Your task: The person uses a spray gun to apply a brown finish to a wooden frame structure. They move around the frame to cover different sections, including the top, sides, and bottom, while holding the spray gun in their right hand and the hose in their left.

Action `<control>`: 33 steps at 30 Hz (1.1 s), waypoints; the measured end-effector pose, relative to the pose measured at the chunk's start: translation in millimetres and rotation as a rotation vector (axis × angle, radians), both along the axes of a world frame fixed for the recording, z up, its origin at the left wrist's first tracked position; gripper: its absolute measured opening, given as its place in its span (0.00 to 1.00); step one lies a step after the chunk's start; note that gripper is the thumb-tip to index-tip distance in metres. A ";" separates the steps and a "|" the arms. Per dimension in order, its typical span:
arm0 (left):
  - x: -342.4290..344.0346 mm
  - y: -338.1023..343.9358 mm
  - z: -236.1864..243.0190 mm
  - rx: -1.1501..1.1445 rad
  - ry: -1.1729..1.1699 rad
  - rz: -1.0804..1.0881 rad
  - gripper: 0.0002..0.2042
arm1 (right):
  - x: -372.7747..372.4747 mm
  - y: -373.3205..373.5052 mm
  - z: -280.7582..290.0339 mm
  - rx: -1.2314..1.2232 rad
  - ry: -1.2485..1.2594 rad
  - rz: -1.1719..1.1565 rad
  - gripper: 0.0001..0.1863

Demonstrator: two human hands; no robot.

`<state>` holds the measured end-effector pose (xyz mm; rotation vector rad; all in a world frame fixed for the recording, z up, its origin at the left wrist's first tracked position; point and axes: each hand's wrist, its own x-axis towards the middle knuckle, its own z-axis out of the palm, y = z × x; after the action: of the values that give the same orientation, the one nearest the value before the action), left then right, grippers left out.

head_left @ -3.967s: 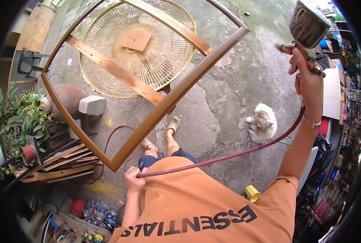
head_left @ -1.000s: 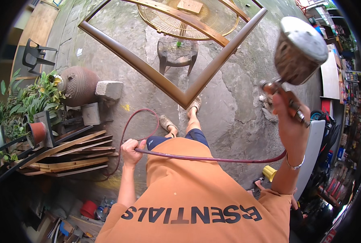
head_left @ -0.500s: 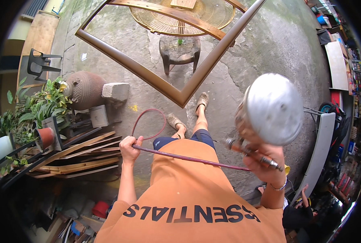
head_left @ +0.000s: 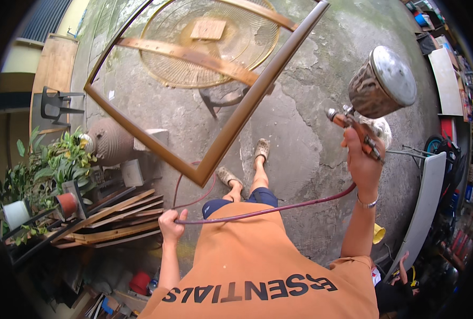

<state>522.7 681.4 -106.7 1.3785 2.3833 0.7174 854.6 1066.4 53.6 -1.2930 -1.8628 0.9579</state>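
An outdoor yard serving as a workshop is indicated by cracked concrete, edged by plants, a jar and piled boards. Workshop use is shown by the spray gun, its hose and the frame; clutter is packed along the right side.

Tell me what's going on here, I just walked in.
A person's right hand grips a spray gun, held up to the right of a brown frame. The left hand holds a dark red hose across the front of the shirt. A round wire grille shows through the frame.
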 end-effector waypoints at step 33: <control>131.7 77.7 -59.2 -0.643 -0.309 0.374 0.21 | 63.3 198.6 -100.0 -0.093 0.128 -0.394 0.23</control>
<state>654.4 759.1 -165.9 0.5309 2.3283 0.1772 917.9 1265.0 -46.3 -1.5427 -1.4096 0.8975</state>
